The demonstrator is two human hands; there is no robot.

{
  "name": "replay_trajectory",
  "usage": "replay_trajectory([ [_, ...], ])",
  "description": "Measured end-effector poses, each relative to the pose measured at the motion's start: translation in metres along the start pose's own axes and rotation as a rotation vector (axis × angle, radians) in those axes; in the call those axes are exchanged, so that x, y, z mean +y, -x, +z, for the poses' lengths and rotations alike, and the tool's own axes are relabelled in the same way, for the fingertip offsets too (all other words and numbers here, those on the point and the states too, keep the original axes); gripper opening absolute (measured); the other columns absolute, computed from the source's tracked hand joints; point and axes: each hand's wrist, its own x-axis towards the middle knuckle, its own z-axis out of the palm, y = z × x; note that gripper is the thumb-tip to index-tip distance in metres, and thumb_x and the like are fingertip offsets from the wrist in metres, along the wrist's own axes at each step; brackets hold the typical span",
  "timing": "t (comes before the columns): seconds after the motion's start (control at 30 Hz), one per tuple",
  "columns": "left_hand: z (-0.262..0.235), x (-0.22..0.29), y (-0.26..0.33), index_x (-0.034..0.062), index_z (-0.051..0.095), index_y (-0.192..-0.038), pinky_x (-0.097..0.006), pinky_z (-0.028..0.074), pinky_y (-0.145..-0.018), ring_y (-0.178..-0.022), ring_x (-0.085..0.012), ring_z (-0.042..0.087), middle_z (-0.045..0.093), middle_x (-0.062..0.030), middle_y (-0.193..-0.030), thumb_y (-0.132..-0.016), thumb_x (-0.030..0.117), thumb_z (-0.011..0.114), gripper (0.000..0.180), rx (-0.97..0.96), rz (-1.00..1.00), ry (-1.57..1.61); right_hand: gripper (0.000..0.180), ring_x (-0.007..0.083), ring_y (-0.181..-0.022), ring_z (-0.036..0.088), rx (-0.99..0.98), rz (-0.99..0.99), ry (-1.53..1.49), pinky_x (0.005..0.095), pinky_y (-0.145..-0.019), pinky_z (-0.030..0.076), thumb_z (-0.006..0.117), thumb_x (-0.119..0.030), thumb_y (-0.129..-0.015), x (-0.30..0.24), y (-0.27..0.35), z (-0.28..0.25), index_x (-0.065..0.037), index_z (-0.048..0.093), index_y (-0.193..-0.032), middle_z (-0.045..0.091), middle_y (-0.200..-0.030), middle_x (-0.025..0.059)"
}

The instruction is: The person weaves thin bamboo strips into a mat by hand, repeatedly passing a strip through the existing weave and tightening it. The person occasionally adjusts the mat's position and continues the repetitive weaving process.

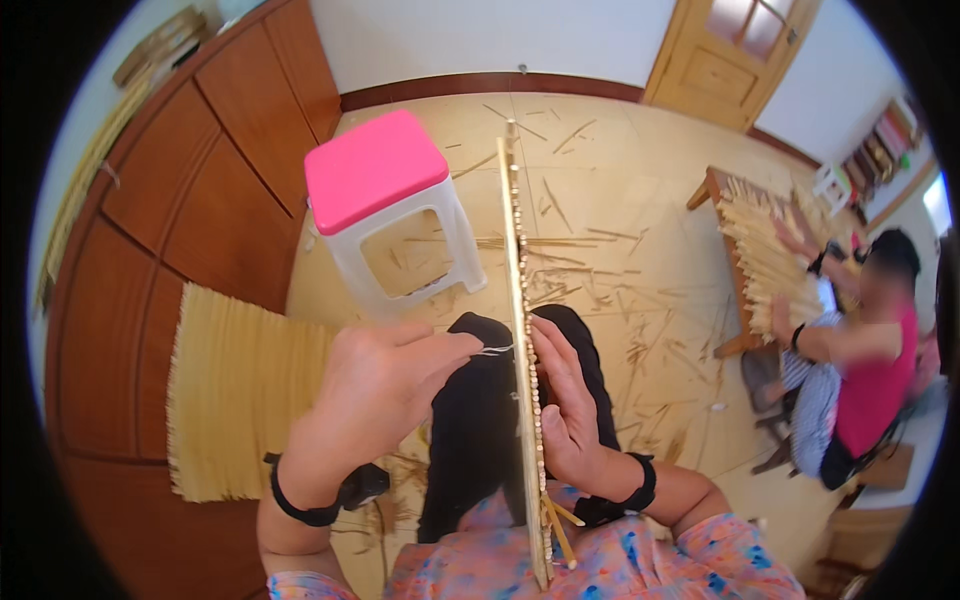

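A mat of pale straw stalks [519, 300] stands on edge over my lap, so that I see mostly its narrow rim of cut stalk ends. To the left of it, my left hand [375, 385] is closed in a pinch on a thin white thread [493, 350] that runs to the mat. My right hand [568, 405] lies flat along the mat's right side, fingers stretched out and pressed against it. A few loose stalks [558, 530] poke out near the mat's lower end.
A white stool with a pink top [378, 170] stands ahead left. Another straw mat [245, 395] leans by the brown cabinet [150, 170]. Straw scraps [640, 350] litter the floor. At right, a co-worker [870, 350] handles stalks on a wooden table [735, 260].
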Motion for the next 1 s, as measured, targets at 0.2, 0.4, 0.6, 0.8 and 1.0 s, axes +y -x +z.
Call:
replay_trajectory([
  [0.2,0.005,0.003,-0.001,0.0066,0.076,-0.106,-0.034,0.042,-0.05,-0.055,-0.0249,0.056,0.056,-0.011,-0.066,-0.085,-0.001,0.072,0.023,-0.03,-0.06,-0.003,0.066,0.0413,-0.135,0.044,0.113,-0.123,-0.013,0.0448,-0.114,0.033,0.056,-0.04,-0.099,0.019,0.002,0.006,0.004,0.046,-0.147,0.04,-0.153,0.0255],
  [0.4,0.001,0.017,-0.002,0.0058,0.077,-0.103,-0.034,0.036,-0.046,-0.05,-0.0231,0.049,0.049,-0.0093,-0.062,-0.079,-0.006,0.074,0.027,-0.047,-0.027,-0.25,0.063,0.0432,-0.134,0.045,0.131,-0.169,-0.039,0.0471,-0.113,0.034,0.063,-0.035,-0.095,0.024,0.0,0.006,0.001,0.05,-0.146,0.042,-0.151,0.0251],
  [0.6,0.004,0.03,-0.007,0.0047,0.077,-0.102,-0.033,0.032,-0.044,-0.047,-0.0186,0.043,0.043,-0.0063,-0.058,-0.078,-0.008,0.074,0.027,-0.049,0.027,-0.414,0.065,0.0432,-0.132,0.046,0.121,-0.151,-0.031,0.0479,-0.111,0.037,0.07,-0.032,-0.09,0.022,-0.002,-0.003,0.0,0.053,-0.144,0.044,-0.15,0.0246],
  [0.8,0.012,0.036,0.001,0.0002,0.076,-0.1,-0.027,0.03,-0.045,-0.048,-0.011,0.043,0.045,-0.0046,-0.056,-0.085,-0.007,0.073,0.017,-0.014,-0.077,-0.352,0.067,0.0417,-0.132,0.047,0.097,-0.146,-0.033,0.0472,-0.113,0.034,0.062,-0.042,-0.095,0.023,-0.003,-0.001,0.0,0.052,-0.146,0.043,-0.151,0.0251],
  [1.0,0.018,0.038,0.004,0.0022,0.076,-0.106,-0.031,0.035,-0.045,-0.048,-0.0175,0.047,0.048,-0.0074,-0.059,-0.082,-0.01,0.071,0.027,0.014,-0.132,-0.299,0.066,0.043,-0.133,0.046,0.108,-0.137,-0.035,0.0479,-0.112,0.038,0.071,-0.034,-0.09,0.017,-0.005,-0.002,-0.002,0.054,-0.144,0.045,-0.149,0.0232],
])
